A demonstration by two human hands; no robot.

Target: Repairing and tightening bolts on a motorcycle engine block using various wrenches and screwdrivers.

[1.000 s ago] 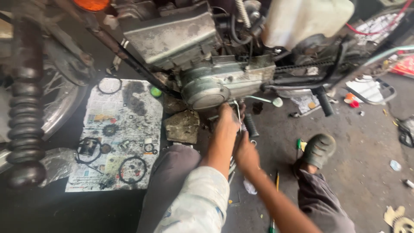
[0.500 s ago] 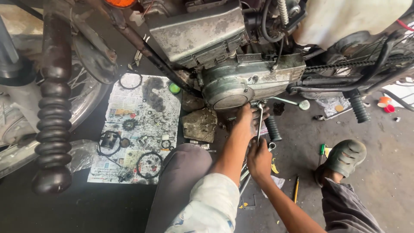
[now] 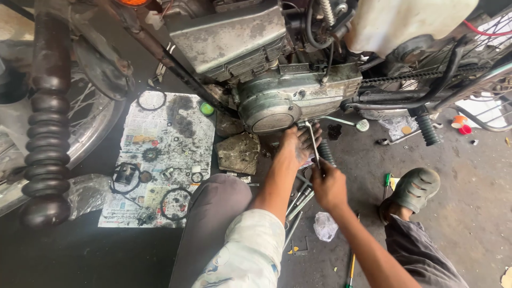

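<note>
Tools point(image 3: 296, 209) lay on the floor point(image 3: 469, 224) near the knees. Right hand point(image 3: 329, 185) gripped the lower end of a wrench point(image 3: 312, 145). Left hand point(image 3: 298, 145), fingers partly curled, rested at the wrench head, just below the engine cover point(image 3: 277, 104). Parts lay on newspaper point(image 3: 160, 160) to the left.
</note>
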